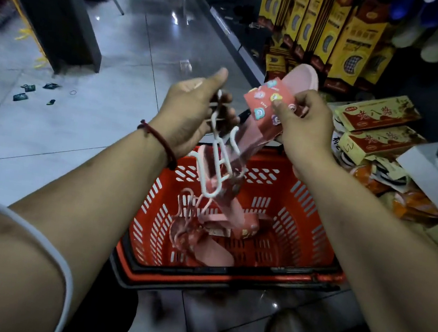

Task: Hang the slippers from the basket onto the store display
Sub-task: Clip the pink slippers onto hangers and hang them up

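Hands hold a pink slipper [301,77] above the red basket [269,161].
The left hand [189,111] grips its white hanger [217,162]; the right hand [302,124] pinches its patterned strap [266,103]; other slippers [214,252] lie inside.

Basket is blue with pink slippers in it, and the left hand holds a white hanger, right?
Not quite: the head view shows the basket is red, not blue. The rest stands: pink slippers lie in it, and the left hand holds a white hanger.
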